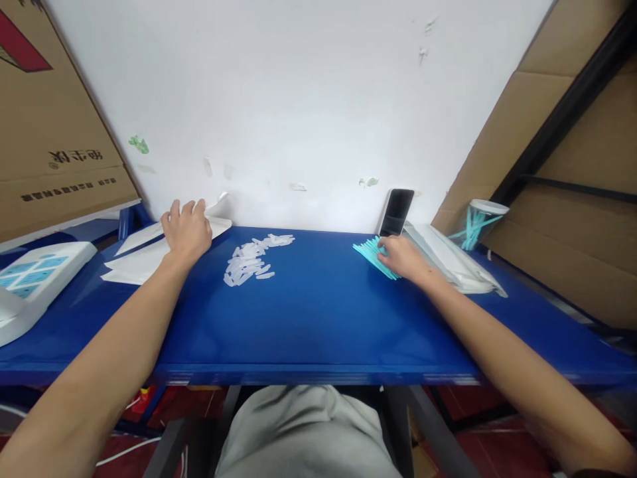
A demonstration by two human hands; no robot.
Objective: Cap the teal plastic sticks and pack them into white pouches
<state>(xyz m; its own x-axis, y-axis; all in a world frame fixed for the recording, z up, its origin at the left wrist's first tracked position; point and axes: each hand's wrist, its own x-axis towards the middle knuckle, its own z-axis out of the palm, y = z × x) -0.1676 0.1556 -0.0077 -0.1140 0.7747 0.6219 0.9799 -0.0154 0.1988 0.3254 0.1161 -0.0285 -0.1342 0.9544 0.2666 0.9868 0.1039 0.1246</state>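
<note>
On the left of the blue table, my left hand rests over white paper sheets or bags, its fingers bent and somewhat apart; nothing shows held in it. My right hand is at the right edge of a fanned pile of turquoise strips. Its thumb and fingertips come together at the strips, and what lies between them is too small to make out. A loose heap of small whitish translucent pieces lies between my hands, nearer the left one.
A dark-screened phone leans against the white wall. Clear plastic bags lie right of my right hand, near a tipped clear cup with turquoise strips. A white device stands far left, below a cardboard box.
</note>
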